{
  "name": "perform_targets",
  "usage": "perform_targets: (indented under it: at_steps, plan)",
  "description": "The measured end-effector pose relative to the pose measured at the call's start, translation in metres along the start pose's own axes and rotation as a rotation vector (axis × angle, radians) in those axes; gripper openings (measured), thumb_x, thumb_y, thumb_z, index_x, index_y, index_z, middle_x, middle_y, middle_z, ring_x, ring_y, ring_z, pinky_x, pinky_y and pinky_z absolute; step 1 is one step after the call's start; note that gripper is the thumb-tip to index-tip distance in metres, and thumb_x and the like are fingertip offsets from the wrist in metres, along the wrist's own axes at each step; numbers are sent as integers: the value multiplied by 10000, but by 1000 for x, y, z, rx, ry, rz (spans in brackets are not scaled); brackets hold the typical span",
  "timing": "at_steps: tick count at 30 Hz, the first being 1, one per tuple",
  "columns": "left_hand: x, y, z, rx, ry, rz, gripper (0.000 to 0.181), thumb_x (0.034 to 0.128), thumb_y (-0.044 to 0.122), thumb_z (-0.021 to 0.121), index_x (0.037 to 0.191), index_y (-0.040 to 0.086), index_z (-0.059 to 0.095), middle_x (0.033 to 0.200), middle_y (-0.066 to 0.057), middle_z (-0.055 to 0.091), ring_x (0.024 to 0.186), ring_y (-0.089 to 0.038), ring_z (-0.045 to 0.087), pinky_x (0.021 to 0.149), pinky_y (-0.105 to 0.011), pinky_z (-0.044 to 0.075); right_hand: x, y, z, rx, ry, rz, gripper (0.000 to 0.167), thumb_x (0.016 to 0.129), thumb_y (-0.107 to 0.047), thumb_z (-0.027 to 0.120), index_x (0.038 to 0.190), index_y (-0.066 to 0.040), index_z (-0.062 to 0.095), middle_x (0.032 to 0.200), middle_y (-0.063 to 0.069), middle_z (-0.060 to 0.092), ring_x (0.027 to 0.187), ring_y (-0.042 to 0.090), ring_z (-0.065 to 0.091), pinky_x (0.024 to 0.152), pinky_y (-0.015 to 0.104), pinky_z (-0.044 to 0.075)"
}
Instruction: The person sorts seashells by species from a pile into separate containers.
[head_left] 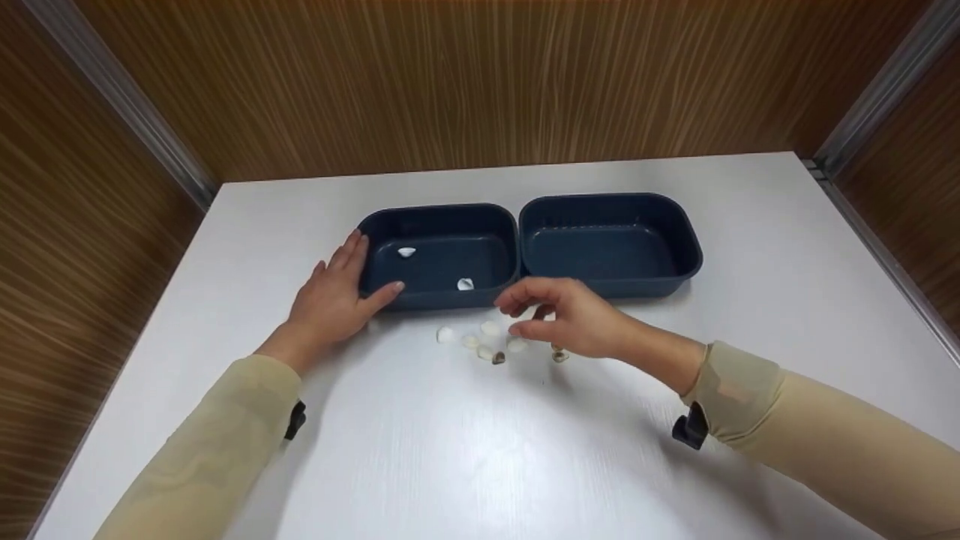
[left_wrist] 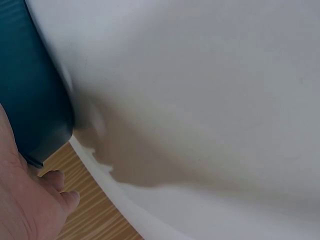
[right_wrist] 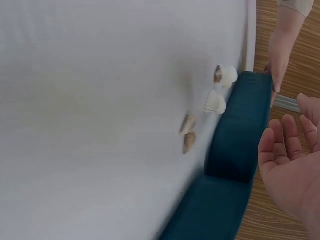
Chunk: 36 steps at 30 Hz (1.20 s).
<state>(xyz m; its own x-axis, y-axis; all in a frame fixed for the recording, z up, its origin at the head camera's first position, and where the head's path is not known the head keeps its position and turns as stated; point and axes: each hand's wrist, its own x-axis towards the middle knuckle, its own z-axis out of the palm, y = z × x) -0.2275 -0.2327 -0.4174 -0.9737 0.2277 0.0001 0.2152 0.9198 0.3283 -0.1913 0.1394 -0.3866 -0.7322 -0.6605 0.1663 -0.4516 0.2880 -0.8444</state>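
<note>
The left hand (head_left: 328, 306) rests at the near left corner of the left blue bin (head_left: 442, 300), its fingers straight along the side and its thumb over the front rim. Two white seashells (head_left: 406, 252) lie apart inside this bin. Over the table just in front of the bins hovers the right hand (head_left: 581, 319), fingers loosely bent, with nothing visible between them. Below and left of it is a loose group of white seashells (head_left: 445, 334) with a brown spiral shell (head_left: 499, 358). Brown shells (right_wrist: 189, 142) lie beneath the right hand, partly hidden in the head view.
A second blue bin (head_left: 611, 288) stands against the right side of the first, with no shells visible in it. Both sit on a white table (head_left: 450, 450). Wood-grain panels (head_left: 480, 82) enclose the back and sides.
</note>
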Motion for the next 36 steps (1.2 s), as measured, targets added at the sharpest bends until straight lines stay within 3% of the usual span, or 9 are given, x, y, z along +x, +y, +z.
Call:
perform_targets:
  at_steps: [10,19,23,29,36]
  plan:
    - [-1,3,3,-9,2,11,1070,1011,785,408,1700,28,96,1783,-132,46,1620,-337,165,1290,-589,97,-17,24,11,-21,-32,41,367,949,-25,777,1309,23,719,1301,159,729,1208,339,690,943,517,577]
    - [-1,4,2,5,-6,12,1069,1012,784,407,1697,21,105,1783,-133,54,1619,-338,169,1290,-587,104,-23,39,14,-64,-38,106,419,920,-31,816,1328,-17,722,1235,109,741,1062,301,660,855,307,551]
    - [-1,4,1,8,-12,5,1080,1007,797,395,1699,24,96,1782,-138,51,1620,-338,161,1291,-582,103,-22,40,13,-112,-47,106,440,906,-44,838,1330,-32,721,1236,97,728,988,289,621,826,278,514]
    - [0,2,0,6,-14,5,1080,1008,794,397,1699,23,90,1783,-136,43,1622,-335,155,1291,-585,100,-20,43,12,-163,-53,84,441,890,-42,854,1310,-17,721,1240,108,721,984,275,608,824,278,498]
    - [-1,1,-2,11,-11,4,1075,1010,793,394,1700,26,91,1783,-133,40,1619,-344,164,1288,-593,106,-15,48,16,-208,-65,33,419,884,-31,852,1287,-24,737,1244,100,723,1158,290,643,1015,417,511]
